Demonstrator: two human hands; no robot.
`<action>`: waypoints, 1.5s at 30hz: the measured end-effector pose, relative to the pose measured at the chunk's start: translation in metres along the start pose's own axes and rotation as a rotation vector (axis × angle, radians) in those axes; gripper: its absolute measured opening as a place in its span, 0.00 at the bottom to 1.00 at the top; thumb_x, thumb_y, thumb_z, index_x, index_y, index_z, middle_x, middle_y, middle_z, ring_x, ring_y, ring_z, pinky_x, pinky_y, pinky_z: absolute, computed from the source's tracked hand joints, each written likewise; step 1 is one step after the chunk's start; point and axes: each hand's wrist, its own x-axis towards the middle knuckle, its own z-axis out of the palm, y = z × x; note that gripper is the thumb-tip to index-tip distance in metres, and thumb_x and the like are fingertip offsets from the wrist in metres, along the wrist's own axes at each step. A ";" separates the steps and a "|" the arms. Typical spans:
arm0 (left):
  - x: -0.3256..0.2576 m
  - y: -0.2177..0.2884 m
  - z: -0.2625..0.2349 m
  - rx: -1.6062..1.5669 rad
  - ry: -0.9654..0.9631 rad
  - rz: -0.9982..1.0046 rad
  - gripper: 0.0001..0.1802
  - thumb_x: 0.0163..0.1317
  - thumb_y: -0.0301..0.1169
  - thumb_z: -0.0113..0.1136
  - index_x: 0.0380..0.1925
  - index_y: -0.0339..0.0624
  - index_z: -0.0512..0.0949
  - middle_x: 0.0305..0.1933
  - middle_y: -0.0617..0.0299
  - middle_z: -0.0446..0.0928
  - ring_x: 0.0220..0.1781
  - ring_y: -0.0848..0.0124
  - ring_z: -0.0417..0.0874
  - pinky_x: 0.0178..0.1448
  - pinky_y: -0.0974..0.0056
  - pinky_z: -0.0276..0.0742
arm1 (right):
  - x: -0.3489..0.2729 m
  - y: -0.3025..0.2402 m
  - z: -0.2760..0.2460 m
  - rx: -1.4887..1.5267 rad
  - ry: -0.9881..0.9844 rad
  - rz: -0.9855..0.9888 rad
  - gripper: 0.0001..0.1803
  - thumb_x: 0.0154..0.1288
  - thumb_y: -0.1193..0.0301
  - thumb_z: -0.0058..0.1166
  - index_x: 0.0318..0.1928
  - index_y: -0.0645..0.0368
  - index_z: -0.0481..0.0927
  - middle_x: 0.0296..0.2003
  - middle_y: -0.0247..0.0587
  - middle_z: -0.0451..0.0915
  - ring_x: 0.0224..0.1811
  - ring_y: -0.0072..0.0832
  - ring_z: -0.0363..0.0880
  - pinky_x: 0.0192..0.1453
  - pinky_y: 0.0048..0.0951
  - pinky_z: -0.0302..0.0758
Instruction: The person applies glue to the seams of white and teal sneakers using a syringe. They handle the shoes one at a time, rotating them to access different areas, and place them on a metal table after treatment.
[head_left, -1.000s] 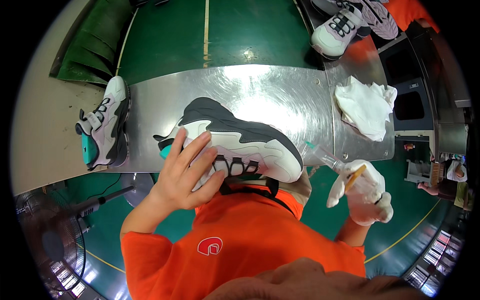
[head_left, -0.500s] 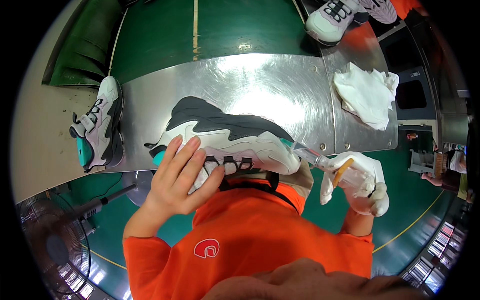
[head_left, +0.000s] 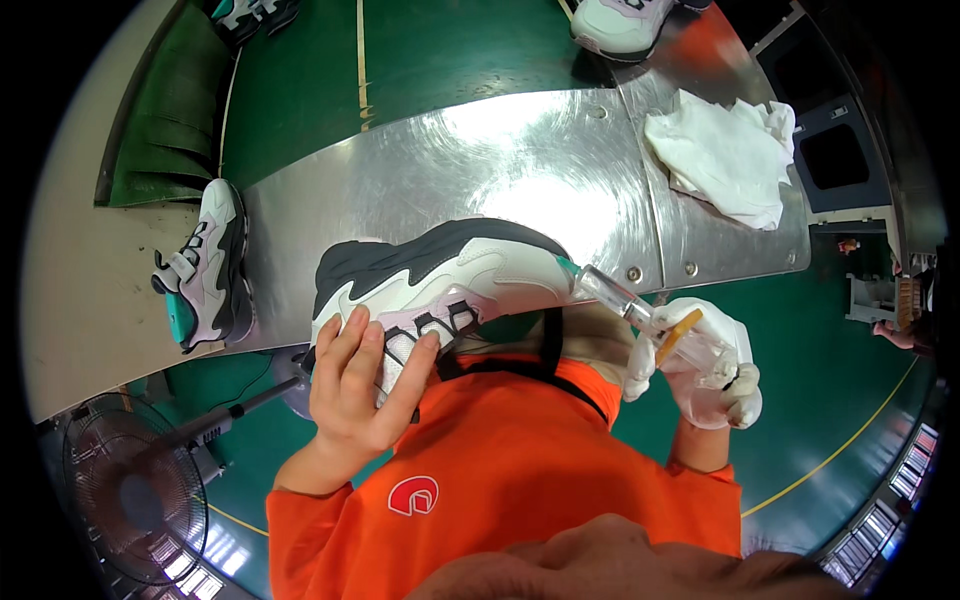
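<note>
A white, lilac and black sneaker (head_left: 505, 275) lies on its side at the near edge of the metal plate, its dark sole facing away from me and its toe to the right. My left hand (head_left: 365, 385), bare, grips it around the heel and lace area. My right hand (head_left: 705, 365), in a white glove, is closed around a clear syringe (head_left: 615, 297) with a tan flange. The syringe's teal tip meets the toe end of the sneaker along the sole edge; whether anything comes out of it cannot be made out.
A matching sneaker (head_left: 208, 265) stands at the left end of the metal plate (head_left: 400, 185). Crumpled white cloth (head_left: 725, 155) lies on the right. Beyond are a green belt (head_left: 440, 60) with more sneakers (head_left: 618, 25). A fan (head_left: 135, 490) stands at lower left.
The sneaker has turned and shifted slightly left, its toe edge now rounding toward the syringe tip. My left hand moved with it. Another sneaker has come into view at the far left.
</note>
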 end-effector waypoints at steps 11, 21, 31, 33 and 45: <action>0.002 0.003 0.001 -0.040 0.008 0.002 0.25 0.42 0.24 0.76 0.46 0.47 0.85 0.51 0.50 0.73 0.51 0.49 0.82 0.52 0.47 0.80 | -0.013 0.007 0.043 0.280 0.085 -0.058 0.59 0.32 0.47 0.73 0.58 0.82 0.67 0.37 0.66 0.78 0.30 0.49 0.81 0.33 0.43 0.82; 0.001 0.005 0.006 -0.025 0.067 -0.012 0.16 0.54 0.27 0.66 0.43 0.56 0.88 0.45 0.50 0.73 0.48 0.51 0.80 0.47 0.47 0.82 | -0.023 0.000 0.063 0.191 0.121 -0.075 0.60 0.38 0.44 0.75 0.58 0.84 0.67 0.38 0.62 0.79 0.35 0.46 0.83 0.39 0.42 0.84; 0.002 0.003 0.004 -0.032 0.063 -0.011 0.23 0.47 0.23 0.63 0.45 0.57 0.87 0.44 0.49 0.74 0.49 0.52 0.79 0.48 0.47 0.82 | -0.023 -0.008 0.090 0.034 0.266 -0.090 0.58 0.40 0.39 0.68 0.54 0.83 0.67 0.34 0.62 0.78 0.25 0.43 0.78 0.28 0.38 0.79; 0.002 0.003 0.005 -0.037 0.065 -0.022 0.23 0.47 0.23 0.64 0.45 0.57 0.87 0.44 0.50 0.74 0.48 0.52 0.79 0.48 0.48 0.81 | -0.024 -0.012 0.094 0.024 0.282 -0.063 0.60 0.38 0.39 0.70 0.55 0.84 0.67 0.35 0.62 0.78 0.27 0.43 0.79 0.29 0.38 0.80; 0.055 -0.026 -0.015 -0.262 -0.238 -0.094 0.32 0.38 0.22 0.74 0.49 0.49 0.81 0.44 0.53 0.72 0.39 0.56 0.77 0.39 0.58 0.76 | -0.014 0.016 0.075 -0.128 -0.121 -0.245 0.54 0.29 0.79 0.74 0.63 0.82 0.65 0.47 0.56 0.78 0.49 0.38 0.79 0.52 0.39 0.77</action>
